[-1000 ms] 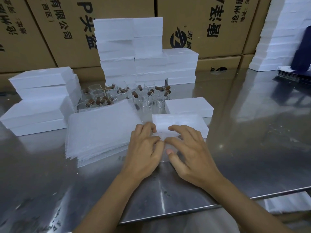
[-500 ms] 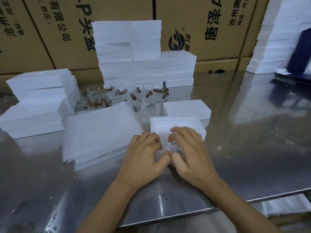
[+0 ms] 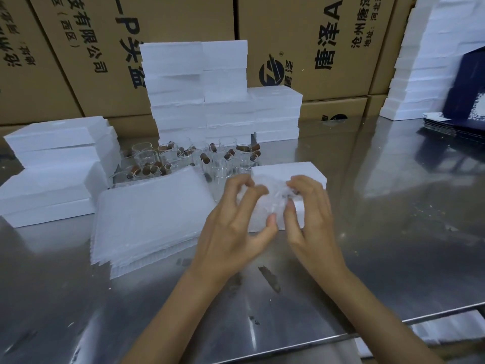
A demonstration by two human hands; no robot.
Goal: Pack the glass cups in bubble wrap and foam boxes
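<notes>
Both hands are holding a bubble-wrapped glass cup point(image 3: 265, 203) just above the steel table point(image 3: 380, 245), in front of a white foam box point(image 3: 286, 170). The left hand point(image 3: 233, 227) is pinching the wrap with curled fingers and thumb; the right hand point(image 3: 309, 214) is curling its fingers round the other side. A stack of bubble wrap sheets point(image 3: 149, 219) is lying just left. Unwrapped glass cups point(image 3: 199, 158) are standing farther back.

At frame centre, the left hand point(image 3: 231, 227) and right hand point(image 3: 309, 214) grip a bubble-wrapped cup point(image 3: 265, 203) above the counter point(image 3: 380, 232). A stack of bubble wrap sheets point(image 3: 149, 219) lies just left; glass cups point(image 3: 194, 158) stand behind.
</notes>
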